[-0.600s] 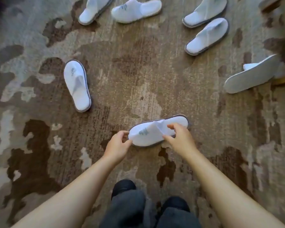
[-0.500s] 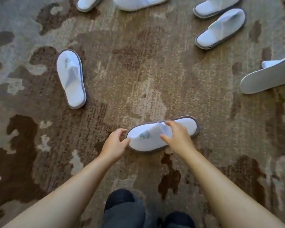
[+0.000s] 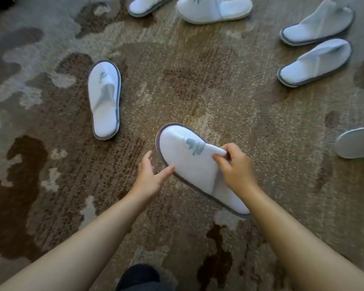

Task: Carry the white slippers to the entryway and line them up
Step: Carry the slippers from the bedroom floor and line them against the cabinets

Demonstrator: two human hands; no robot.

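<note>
Slipper [image 3: 194, 164] just swung from lying crosswise to toe pointing away, roughly parallel to the floor slipper [image 3: 104, 99] on its left. Right hand [image 3: 235, 169] pinches its upper; left hand [image 3: 149, 175], fingers relaxed, touches the edge. Lining-up underway; others lie scattered on the carpet [image 3: 198, 91].

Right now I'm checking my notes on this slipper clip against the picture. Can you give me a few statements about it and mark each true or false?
1. The right hand pinches the upper of the near slipper. True.
2. The left hand is closed in a fist round that slipper. False: its fingers are straight, with a fingertip at the slipper's edge.
3. Another slipper lies on the carpet to the left, touched by no hand. True.
4. The slippers stand in one neat row. False: they lie scattered, pointing different ways.
</note>
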